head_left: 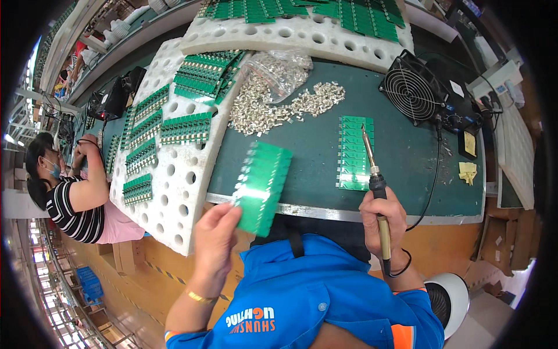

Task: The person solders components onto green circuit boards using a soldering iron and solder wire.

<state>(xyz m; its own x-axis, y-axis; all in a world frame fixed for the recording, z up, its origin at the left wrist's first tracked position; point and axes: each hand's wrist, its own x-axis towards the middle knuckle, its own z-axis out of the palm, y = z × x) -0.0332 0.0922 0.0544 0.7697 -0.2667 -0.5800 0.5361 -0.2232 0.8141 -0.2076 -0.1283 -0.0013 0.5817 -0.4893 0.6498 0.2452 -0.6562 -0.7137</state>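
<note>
My left hand (216, 237) pinches the lower left edge of a green circuit board (261, 189), lifted in front of the table's near edge. Small pale parts line that board's left side. In my right hand (385, 220) is a soldering iron (376, 185), gripped by its handle with the tip pointing up and away. Behind the tip, another green circuit board (351, 152) lies flat on the dark green tabletop (314, 139). Farther back spreads a heap of small white connectors (261, 107), partly under a clear plastic bag (282, 72).
White foam trays with holes (174, 166) carry several green boards (200, 75) at left and back. A black fan (410, 93) and a soldering station (462, 113) stand at right, a cable running to the iron. A yellow sponge (467, 173) lies nearby. A co-worker (78, 200) sits at left.
</note>
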